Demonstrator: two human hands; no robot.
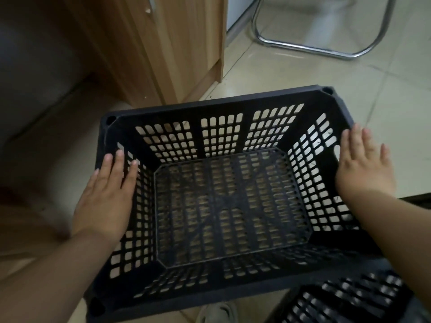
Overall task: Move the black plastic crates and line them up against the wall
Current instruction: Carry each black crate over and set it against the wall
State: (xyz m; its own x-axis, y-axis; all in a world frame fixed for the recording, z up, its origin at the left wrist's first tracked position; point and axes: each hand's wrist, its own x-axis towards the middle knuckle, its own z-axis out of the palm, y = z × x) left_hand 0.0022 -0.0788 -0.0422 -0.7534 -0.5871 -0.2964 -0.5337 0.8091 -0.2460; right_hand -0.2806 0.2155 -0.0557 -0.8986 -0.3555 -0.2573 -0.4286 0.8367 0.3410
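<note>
A black perforated plastic crate (pixel 221 108) fills the middle of the view, open side up, and I look down into its empty slotted floor. My left hand (pixel 106 197) lies flat with straight fingers against the crate's left rim and wall. My right hand (pixel 366 166) lies flat with straight fingers on the right rim. A second black crate (pixel 345 299) shows partly at the bottom right. Whether the crate rests on the floor or is lifted is unclear.
A wooden cabinet (pixel 168 43) stands just beyond the crate's far left corner. A chrome chair frame (pixel 303 46) sits on the beige tiled floor (pixel 326 73) at the top right. A light shoe (pixel 217 313) peeks out under the crate's near edge.
</note>
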